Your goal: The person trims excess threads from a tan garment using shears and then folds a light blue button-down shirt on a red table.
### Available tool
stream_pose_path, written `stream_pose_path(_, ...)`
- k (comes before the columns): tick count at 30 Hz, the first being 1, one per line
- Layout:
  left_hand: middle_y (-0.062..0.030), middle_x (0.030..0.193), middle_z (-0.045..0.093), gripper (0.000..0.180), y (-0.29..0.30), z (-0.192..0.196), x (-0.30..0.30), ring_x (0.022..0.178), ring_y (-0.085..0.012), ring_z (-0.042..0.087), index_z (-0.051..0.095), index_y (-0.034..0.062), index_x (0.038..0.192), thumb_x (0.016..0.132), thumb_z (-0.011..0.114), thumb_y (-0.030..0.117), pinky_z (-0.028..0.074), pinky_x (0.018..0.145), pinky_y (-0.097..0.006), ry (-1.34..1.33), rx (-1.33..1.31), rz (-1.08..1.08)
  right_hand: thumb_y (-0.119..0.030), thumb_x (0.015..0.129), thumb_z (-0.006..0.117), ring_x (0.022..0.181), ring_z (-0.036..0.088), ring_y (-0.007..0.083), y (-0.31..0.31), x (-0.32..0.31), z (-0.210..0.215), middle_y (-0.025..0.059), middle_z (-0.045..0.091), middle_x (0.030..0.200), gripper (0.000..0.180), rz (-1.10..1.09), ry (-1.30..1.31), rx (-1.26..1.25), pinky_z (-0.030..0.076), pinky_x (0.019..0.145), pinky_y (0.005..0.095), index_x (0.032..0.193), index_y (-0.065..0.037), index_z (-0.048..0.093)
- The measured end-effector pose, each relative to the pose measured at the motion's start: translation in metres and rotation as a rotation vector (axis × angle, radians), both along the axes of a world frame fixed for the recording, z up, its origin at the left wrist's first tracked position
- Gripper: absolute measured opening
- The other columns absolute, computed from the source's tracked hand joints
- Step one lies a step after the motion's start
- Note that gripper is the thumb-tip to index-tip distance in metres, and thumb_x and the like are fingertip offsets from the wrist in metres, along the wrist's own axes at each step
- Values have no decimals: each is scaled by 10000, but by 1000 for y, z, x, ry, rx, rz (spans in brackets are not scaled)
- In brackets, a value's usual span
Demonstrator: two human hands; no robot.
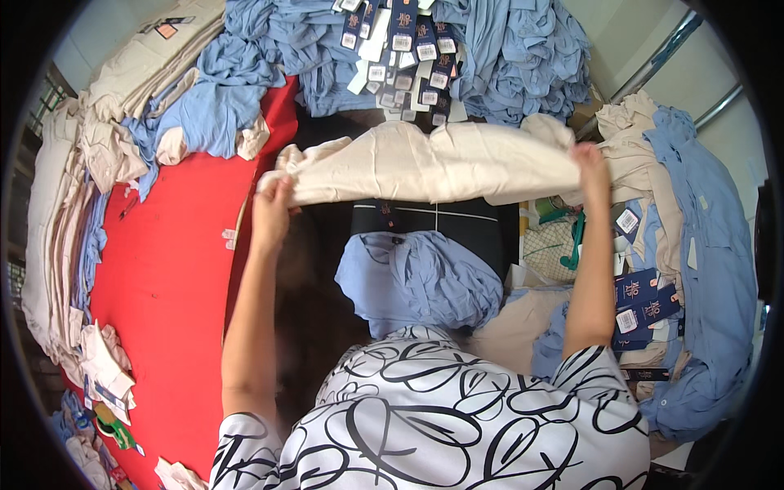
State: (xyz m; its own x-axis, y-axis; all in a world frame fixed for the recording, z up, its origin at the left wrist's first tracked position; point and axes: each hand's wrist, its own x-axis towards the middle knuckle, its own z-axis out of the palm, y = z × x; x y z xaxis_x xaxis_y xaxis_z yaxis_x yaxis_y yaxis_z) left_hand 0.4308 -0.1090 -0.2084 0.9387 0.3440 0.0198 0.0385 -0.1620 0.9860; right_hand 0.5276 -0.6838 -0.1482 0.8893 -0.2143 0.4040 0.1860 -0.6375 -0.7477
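Observation:
A cream garment point(425, 167) is stretched out sideways in the air between my two hands. Its left end is pinched in the closed fingers of my left hand point(274, 200). My right hand point(592, 167), slightly blurred, grips the other end higher up, and its fingertips are partly hidden by the cloth. Whether the garment is a shirt or trousers cannot be made out. Below it, a bunched blue shirt point(418, 282) rests close to my body, with a dark tag point(385, 215) just beyond its collar.
Blue garments point(527, 61) are heaped at the far side, with several dark hang tags point(402, 33) lying on them. A red surface point(167, 269) spreads on the left, edged by cream garment stacks point(53, 212). More blue shirts point(709, 237) and tags point(637, 298) lie at the right.

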Motion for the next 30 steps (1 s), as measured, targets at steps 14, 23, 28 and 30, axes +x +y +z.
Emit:
stream_pose_path(14, -209, 1185, 607, 592, -64, -279, -145, 1092, -310, 593, 507, -18, 1238, 819, 732, 333, 467, 908, -345, 790, -74, -215, -152, 769, 726, 1074, 557, 421, 150, -246, -251, 240, 586, 1128, 411, 254, 604, -600, 469, 883, 424, 1122, -40, 546)
stream_pose_path(23, 7, 910, 581, 105, 13, -53, -266, 868, -76, 520, 591, 30, 988, 922, 608, 109, 426, 796, -227, 220, -379, -3, -35, 764, 644, 1003, 591, 172, 243, -183, 6, 90, 645, 1112, 377, 968, 701, 243, 442, 887, 299, 1131, 17, 573)
stream_pose_path(28, 16, 912, 507, 116, 81, 90, -375, 832, -76, 463, 525, 34, 1003, 919, 585, 85, 381, 768, -223, -262, -228, 674, -75, 731, 725, 1045, 587, 170, 320, -125, 81, 80, 634, 1143, 488, 1518, 386, 259, 428, 926, 298, 1187, 22, 579)
stream_pose_path(30, 19, 895, 462, 128, 105, 130, -389, 782, -86, 421, 489, 40, 972, 921, 595, 91, 359, 715, -229, -400, 200, 884, -166, 709, 782, 1039, 593, 180, 413, -92, 118, 78, 644, 1121, 521, 1724, 313, 91, 434, 930, 310, 1164, 17, 608)
